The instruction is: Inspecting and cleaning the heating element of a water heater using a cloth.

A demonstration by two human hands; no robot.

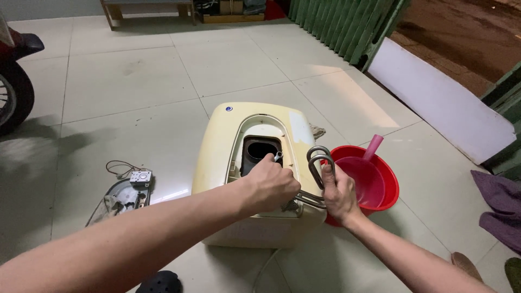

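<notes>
Black rubber of a wheel [13, 89] shows at the far left edge, standing on the pale tiled floor [130, 81]. Nearer to you, a removed clear cover with a small white part and thin wires [126, 190] lies flat on the tiles, well apart from the big unit. At the bottom edge a dark perforated shoe [158, 282] peeks in.

In the middle sits the cream water heater casing [217, 157], lying on the floor with its dark oval opening [259, 153] facing up. Your left hand [269, 184] rests on the casing just below that opening, fingers curled shut around a small metal piece [278, 156] whose grey tip sticks up above your knuckles. What lies under the palm is hidden.

Just beside it, your right hand [337, 190] is wrapped around the looped metal heating element [319, 163]. The coil's bends rise above your fingers at the casing's right edge, and its lower rods run back toward your left hand.

Right behind your right hand stands a red basin [388, 187] touching the casing's side, with a pink scoop [369, 163] lying inside, handle tilted up. Farther right, a white board [439, 103] leans along the green fence [342, 24], and a purple cloth [502, 209] lies crumpled on the tiles.
</notes>
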